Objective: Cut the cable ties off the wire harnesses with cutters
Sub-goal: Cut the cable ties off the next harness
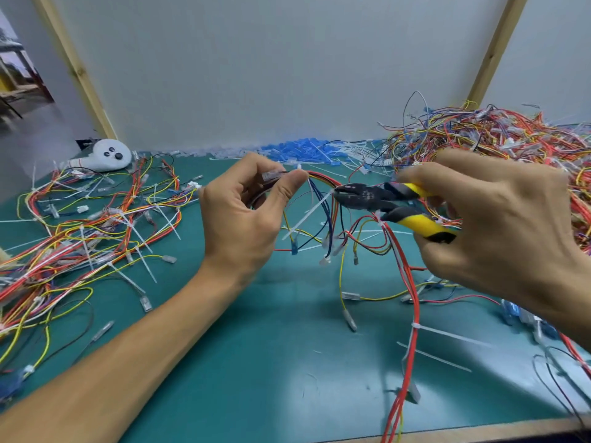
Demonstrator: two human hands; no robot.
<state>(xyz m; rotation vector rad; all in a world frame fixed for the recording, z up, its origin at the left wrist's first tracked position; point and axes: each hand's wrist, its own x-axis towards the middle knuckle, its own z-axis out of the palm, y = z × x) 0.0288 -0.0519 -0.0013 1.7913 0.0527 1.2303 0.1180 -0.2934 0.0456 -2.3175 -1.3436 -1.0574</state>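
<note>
My left hand [246, 212] pinches a wire harness [323, 212] of red, yellow, blue and black wires, lifted above the green mat. My right hand [499, 225] grips cutters [377, 199] with yellow and black handles. The dark jaws point left and touch a white cable tie [315, 209] wrapped on the harness, its long tail slanting down to the left. More of the same harness hangs down, with another white tie [415, 326] on its red wires.
A large heap of harnesses [499, 135] fills the back right. Another spread of harnesses [83, 225] lies at the left. Blue and white offcuts [300, 150] line the back wall. A white device [107, 155] sits at the back left. The green mat [262, 362] lies in front.
</note>
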